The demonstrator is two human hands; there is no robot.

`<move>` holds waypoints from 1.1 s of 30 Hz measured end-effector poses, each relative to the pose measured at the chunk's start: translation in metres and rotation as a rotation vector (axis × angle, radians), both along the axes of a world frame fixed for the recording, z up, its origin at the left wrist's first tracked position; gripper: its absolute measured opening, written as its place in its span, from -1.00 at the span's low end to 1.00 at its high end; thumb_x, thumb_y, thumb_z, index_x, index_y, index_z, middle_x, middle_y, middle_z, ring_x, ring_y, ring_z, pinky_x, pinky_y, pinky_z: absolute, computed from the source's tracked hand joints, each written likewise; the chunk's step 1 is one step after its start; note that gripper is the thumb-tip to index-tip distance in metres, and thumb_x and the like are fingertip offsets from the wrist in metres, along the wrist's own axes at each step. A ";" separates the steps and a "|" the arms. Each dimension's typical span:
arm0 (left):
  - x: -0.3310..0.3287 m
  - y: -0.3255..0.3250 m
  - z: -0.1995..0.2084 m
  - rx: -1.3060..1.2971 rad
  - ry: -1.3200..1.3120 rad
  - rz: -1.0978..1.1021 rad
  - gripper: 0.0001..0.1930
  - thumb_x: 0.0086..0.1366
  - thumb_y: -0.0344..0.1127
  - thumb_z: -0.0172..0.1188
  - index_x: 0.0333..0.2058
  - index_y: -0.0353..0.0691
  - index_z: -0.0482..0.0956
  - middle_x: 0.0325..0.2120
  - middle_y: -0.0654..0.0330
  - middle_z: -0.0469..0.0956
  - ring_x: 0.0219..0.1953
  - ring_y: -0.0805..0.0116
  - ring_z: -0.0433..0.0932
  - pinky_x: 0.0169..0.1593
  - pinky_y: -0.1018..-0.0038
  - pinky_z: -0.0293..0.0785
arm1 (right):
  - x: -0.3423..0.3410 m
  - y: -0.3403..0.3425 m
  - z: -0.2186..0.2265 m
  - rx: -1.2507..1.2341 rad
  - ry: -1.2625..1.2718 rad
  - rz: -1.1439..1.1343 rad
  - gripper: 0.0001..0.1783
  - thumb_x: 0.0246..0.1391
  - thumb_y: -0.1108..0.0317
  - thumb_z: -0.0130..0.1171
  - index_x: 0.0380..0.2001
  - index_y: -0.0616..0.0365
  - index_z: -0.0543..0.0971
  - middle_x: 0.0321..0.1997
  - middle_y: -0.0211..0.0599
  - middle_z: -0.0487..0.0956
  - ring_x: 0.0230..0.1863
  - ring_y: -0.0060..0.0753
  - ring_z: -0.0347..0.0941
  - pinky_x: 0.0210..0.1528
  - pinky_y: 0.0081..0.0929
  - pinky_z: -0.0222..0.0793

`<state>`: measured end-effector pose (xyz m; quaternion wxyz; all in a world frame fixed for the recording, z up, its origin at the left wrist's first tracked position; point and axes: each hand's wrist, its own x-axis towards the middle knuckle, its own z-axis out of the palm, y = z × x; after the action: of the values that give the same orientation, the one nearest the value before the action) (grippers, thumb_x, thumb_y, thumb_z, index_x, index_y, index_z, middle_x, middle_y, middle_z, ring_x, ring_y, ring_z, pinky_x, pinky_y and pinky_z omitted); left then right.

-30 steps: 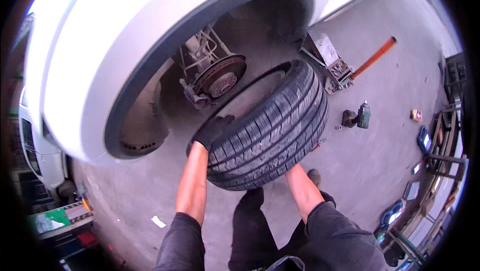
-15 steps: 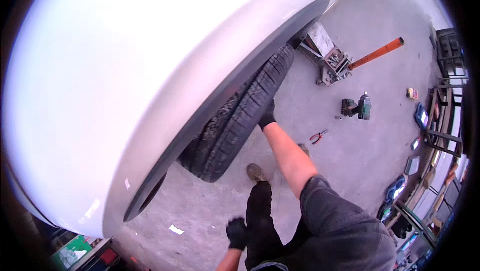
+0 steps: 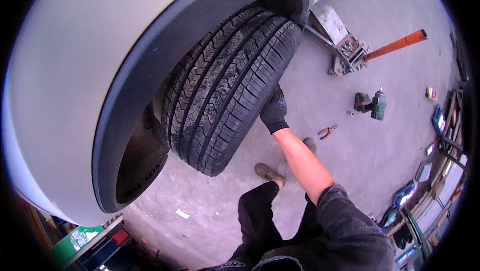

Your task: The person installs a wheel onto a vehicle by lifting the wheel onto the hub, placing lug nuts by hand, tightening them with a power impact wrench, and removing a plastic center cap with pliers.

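Note:
A black-treaded tyre (image 3: 225, 91) fills the middle, set inside the dark wheel arch (image 3: 120, 101) of a pale car body (image 3: 80, 81). My right hand (image 3: 275, 111), in a dark glove, reaches to the tyre's outer side. It touches or lies very close to the sidewall; its fingertips are hidden by the tyre's edge, so their grip does not show. My left hand is out of sight.
A jack (image 3: 332, 23) with an orange-red handle (image 3: 395, 45) stands beyond the wheel, loose hardware on its tray. On the floor lie a cordless impact wrench (image 3: 372, 104), a small socket (image 3: 350, 113) and red-handled pliers (image 3: 328, 131). Racks with assorted items (image 3: 440, 171) line the right.
My view has shifted, and more of the tread and wheel arch shows. My left hand has dropped out of view. The right hand stays at the tyre's outer side.

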<state>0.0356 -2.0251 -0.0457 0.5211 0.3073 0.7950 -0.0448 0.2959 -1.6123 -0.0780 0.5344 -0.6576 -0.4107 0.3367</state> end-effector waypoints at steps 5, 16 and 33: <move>0.023 0.052 -0.034 0.163 -0.079 0.054 -0.73 0.20 -0.35 0.08 -0.12 -0.30 0.47 -0.22 0.07 0.51 -0.15 0.21 0.48 -0.04 0.31 0.39 | 0.008 0.006 -0.024 0.057 -0.100 0.075 -0.70 0.16 0.31 -0.18 -0.14 0.25 0.42 -0.19 0.14 0.47 -0.14 0.24 0.39 -0.09 -0.03 0.30; 0.096 0.292 -0.048 1.403 0.144 -0.405 -0.72 0.22 -0.34 0.16 -0.11 -0.31 0.49 -0.18 -0.01 0.54 -0.04 0.07 0.48 0.07 0.27 0.31 | 0.054 0.055 -0.050 0.478 -0.372 0.432 -0.80 0.11 0.30 -0.05 -0.44 0.23 0.44 -0.54 0.09 0.48 -0.46 0.16 0.44 -0.42 0.00 0.30; 0.085 0.347 -0.085 1.159 -0.206 0.177 -0.57 0.30 -0.18 0.09 0.05 -0.35 0.39 -0.01 0.10 0.44 0.05 0.33 0.36 0.17 0.42 0.23 | -0.004 0.042 -0.421 -0.673 1.430 0.286 -0.35 0.12 -0.18 -0.27 0.15 -0.05 0.30 0.19 -0.27 0.34 0.18 -0.02 0.25 0.10 0.19 0.20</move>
<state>0.1201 -1.6783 -0.1311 0.3445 0.4771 0.6577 0.4702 0.2920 -1.5700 -0.4992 0.3928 -0.3495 0.0744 0.8474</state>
